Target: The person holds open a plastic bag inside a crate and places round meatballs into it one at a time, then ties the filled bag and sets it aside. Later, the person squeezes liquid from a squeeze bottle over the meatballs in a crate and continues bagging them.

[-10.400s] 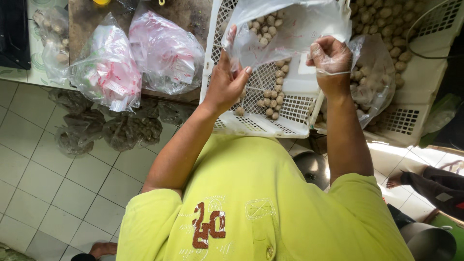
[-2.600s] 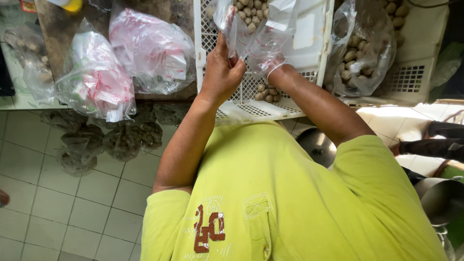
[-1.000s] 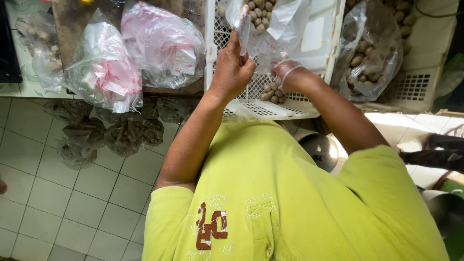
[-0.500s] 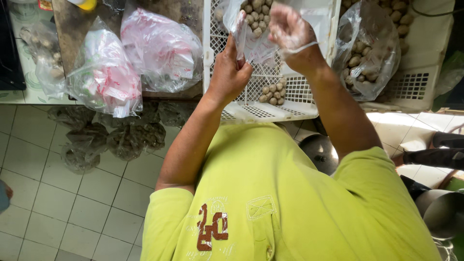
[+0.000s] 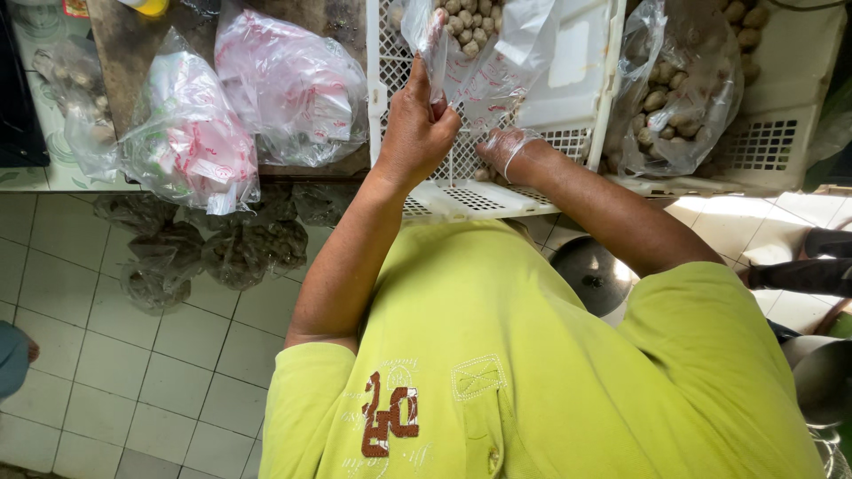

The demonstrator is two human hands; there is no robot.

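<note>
**Bag part filled, mouth not yet closed**

Your left hand is clenched on the edge of a clear plastic bag, pinching the film between thumb and fingers and holding it up over the white perforated crate. The bag hangs at about 12 o'clock from your chest and already carries a cluster of small brown round pieces near the top of the frame. Its mouth looks loose and untied.

Your right hand, covered by a thin clear glove, sits low at the bag's bottom edge, at 5 o'clock from your left hand. Whether it grips the film or only touches it, I cannot tell.

Judging from this, filling is under way but closing is left. More loose pieces lie in the crate, and a fuller bag of the same pieces rests at 3 o'clock. Two bags of red-and-white wrappers lie on the surface at 9 o'clock.
</note>
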